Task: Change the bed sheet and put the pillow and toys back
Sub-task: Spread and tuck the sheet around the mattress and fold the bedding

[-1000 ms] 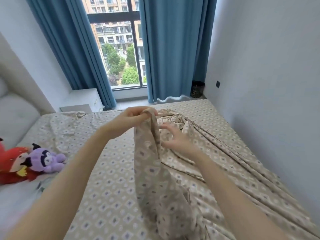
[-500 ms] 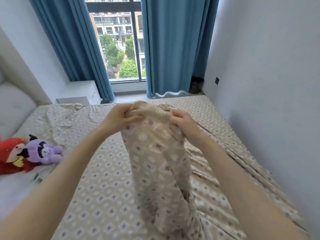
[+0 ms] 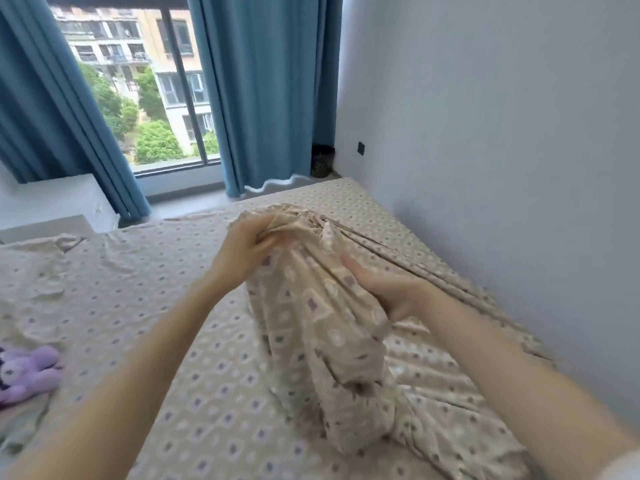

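Head view: left hand (image 3: 242,245) fist-gripping top of bunched bed sheet (image 3: 311,327), right hand (image 3: 394,292) curled round fold lower down

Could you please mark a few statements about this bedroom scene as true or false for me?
1. The left hand and the right hand both grip the bunched sheet. True.
2. The purple plush toy lies to the right of both hands. False: it lies far to their left, at the edge of the view.
3. The blue curtains fully cover the window. False: they are parted, and buildings and trees show through the glass.
4. A dark basket stands in the corner beside the curtains. True.
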Tool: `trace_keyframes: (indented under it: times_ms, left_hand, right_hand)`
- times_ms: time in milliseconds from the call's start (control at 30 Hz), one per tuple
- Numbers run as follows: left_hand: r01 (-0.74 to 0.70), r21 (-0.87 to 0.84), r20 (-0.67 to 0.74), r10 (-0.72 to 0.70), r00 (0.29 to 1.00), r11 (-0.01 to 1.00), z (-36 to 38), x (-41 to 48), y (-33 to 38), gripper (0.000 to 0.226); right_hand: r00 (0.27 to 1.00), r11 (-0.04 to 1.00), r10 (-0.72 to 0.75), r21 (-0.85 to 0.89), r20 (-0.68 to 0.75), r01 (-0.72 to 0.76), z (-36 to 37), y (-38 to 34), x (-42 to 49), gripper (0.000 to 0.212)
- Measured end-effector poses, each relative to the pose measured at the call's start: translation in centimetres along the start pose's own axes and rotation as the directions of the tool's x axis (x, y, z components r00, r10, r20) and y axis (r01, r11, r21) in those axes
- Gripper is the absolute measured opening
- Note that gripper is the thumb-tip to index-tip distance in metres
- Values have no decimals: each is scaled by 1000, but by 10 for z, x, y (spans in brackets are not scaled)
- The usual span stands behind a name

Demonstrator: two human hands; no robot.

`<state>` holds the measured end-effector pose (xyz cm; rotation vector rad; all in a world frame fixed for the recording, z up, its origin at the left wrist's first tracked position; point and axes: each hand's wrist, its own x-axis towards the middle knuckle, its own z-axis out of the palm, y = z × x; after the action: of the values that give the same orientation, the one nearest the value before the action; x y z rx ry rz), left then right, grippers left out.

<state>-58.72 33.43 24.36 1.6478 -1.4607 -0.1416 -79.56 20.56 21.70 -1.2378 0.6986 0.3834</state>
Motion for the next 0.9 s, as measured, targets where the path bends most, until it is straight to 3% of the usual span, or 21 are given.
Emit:
trace_keyframes:
  times_ms: [133,233,333,400,500,600,633,700,833,900]
  left_hand:
    - [-26,-71,122,35,992,997,-26,-24,-24,27]
    - [-35,-30,177,40,983,999,-42,-46,-45,31]
    - [-22,36,244,12,970,999,-50,-72,-60,25]
    - [-23,47,255,10,967,999,-52,-84,-65,23]
    - [2,85,262,-25,965,996,-51,-93,-71,19]
    - [36,112,275,-65,959,993,-45,-100,-68,17]
    - [46,121,277,-78,958,992,-43,-106,-65,17]
    - [72,144,242,-106,965,987,-40,-112,-58,21]
    - [144,246,134,-180,974,958,-39,-118,-59,25]
    - [196,290,93,-232,968,937,-41,-123,-65,21]
  right_hand:
    - [991,1000,4,19,-136,-2,41,26,7,82]
    - [970,995,-32,-97,-240,9,68,45,4,57]
    - [908,945,-120,-326,-401,-19,99,66,4,59]
    - [838,875,-222,-481,-498,-54,118,73,5,68]
    - [797,745,-322,-656,-511,-119,125,81,2,58]
    - [855,550,-215,-782,-472,-293,127,85,-5,42]
    - [866,462,-146,-807,-478,-368,130,88,-5,62]
    - [866,309,-43,-831,-498,-462,136,93,-3,30]
    - [880,206,-43,-866,-473,-456,144,105,-8,51]
    - [870,109,-104,-875,-482,-472,144,105,-13,30]
